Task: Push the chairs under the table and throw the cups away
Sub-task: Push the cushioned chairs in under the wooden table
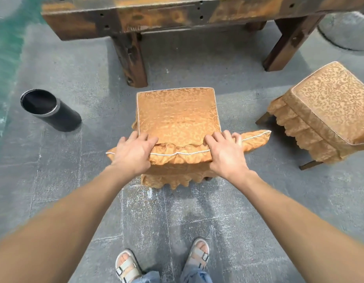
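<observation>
Chair (pixel 176 111), square-seated in gold damask with a ruffled skirt, stands just before the wooden worktop (pixel 156 15). Left hand (pixel 134 150) and right hand (pixel 226 154) grip its padded backrest, fingers (pixel 145 139) curled over the top.

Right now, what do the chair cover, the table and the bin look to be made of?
Chair cover: patterned fabric, orange-gold with a slight sheen; it wrinkles and has white piping. Table: dark stained wood, worn; blotchy grain shows. Bin: smooth black with a pale rim, plastic or metal, cannot tell which.
</observation>
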A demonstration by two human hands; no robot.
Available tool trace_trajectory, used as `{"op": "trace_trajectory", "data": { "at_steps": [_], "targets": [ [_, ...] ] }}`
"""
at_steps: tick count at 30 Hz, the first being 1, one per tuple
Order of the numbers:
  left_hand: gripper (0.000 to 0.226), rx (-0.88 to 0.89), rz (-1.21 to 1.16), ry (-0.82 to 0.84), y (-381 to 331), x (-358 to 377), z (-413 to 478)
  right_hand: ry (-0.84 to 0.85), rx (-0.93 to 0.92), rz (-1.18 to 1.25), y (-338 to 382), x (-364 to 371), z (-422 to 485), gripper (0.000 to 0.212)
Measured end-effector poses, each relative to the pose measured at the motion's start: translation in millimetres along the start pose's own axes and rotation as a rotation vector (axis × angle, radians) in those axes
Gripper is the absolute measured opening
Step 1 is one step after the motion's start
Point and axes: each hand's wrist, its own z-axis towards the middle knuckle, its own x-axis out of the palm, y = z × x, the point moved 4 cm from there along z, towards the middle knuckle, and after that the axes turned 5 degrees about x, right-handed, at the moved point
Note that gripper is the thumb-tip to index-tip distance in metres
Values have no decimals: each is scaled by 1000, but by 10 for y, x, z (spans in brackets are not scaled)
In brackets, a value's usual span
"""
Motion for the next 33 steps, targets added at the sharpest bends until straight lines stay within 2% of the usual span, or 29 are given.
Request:
{"op": "trace_trajectory", "data": {
  "at_steps": [3, 8, 14, 26, 33],
  "targets": [
    [53, -116, -13, -35, -10, -34, 164, 12, -56, -27, -219, -23, 117, 61],
    [56, -62, -8, -62, -6, -101, 347, 25, 10, -40, -302, -73, 329, 49],
    [53, -53, -24, -125, 21, -141, 533, -24, -9, -77, -392, -60, 559, 48],
    [48, -132, 16, -198, 205, -422, 1163, -11, -20, -104, -529, -126, 1349, 49],
    [54, -81, 46, -258, 26, -477, 1205, -35, -29, -130, -724, -117, 1415, 49]
  ]
}}
